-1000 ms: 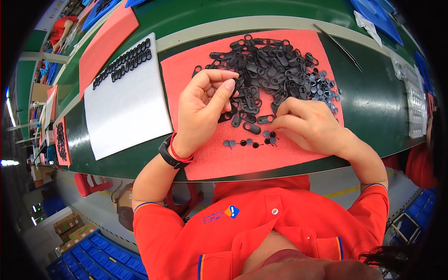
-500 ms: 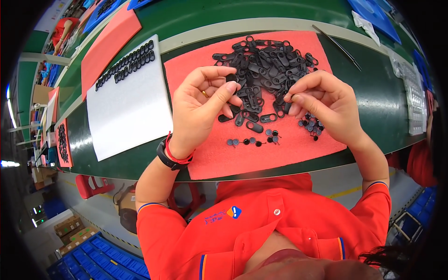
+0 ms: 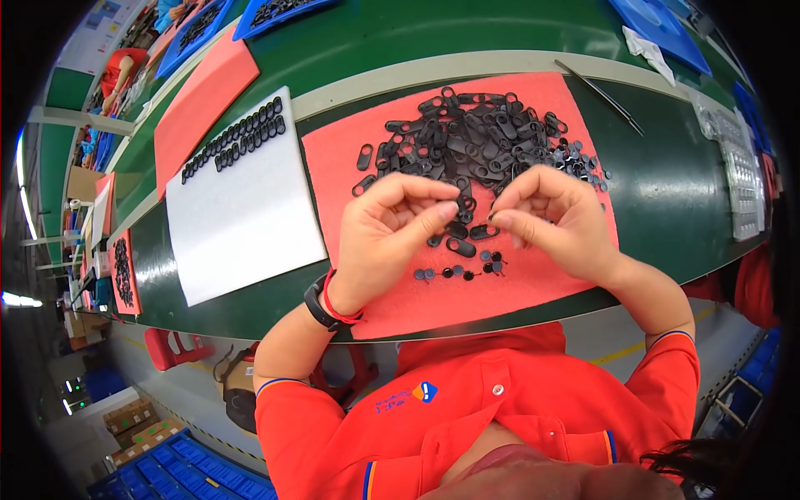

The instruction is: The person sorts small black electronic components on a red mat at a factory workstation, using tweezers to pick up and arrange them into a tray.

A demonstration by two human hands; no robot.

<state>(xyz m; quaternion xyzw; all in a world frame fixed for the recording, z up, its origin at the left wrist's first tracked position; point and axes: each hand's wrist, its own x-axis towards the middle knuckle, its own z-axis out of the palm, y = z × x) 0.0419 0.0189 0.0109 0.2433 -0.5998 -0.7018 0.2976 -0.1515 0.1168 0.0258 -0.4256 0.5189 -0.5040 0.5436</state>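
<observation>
My left hand [image 3: 390,242] is closed in a pinch above the near edge of a pile of black plastic parts [image 3: 471,137]. A black plastic part appears to be between its thumb and forefinger, partly lost against the pile. Facing it, my right hand [image 3: 560,223] pinches too, its fingertips a small gap away from the left ones; what it holds is too small to make out. The piled parts are oblong with a round hole at one end. Small round black and grey discs [image 3: 468,275] lie in front of my hands, and more discs [image 3: 583,158] lie right of the pile.
Everything piled lies on a pink foam sheet [image 3: 400,312]. To the left, a white foam sheet [image 3: 242,242] carries rows of black parts [image 3: 250,137], beside another pink sheet [image 3: 208,104]. Tweezers [image 3: 600,96] and clear plastic trays [image 3: 742,183] are at the right; blue trays [image 3: 287,17] stand beyond.
My hands have come closer together and lower, the left moving right and the right moving left. Discs right of the pile are now uncovered. The whole view has shifted slightly.
</observation>
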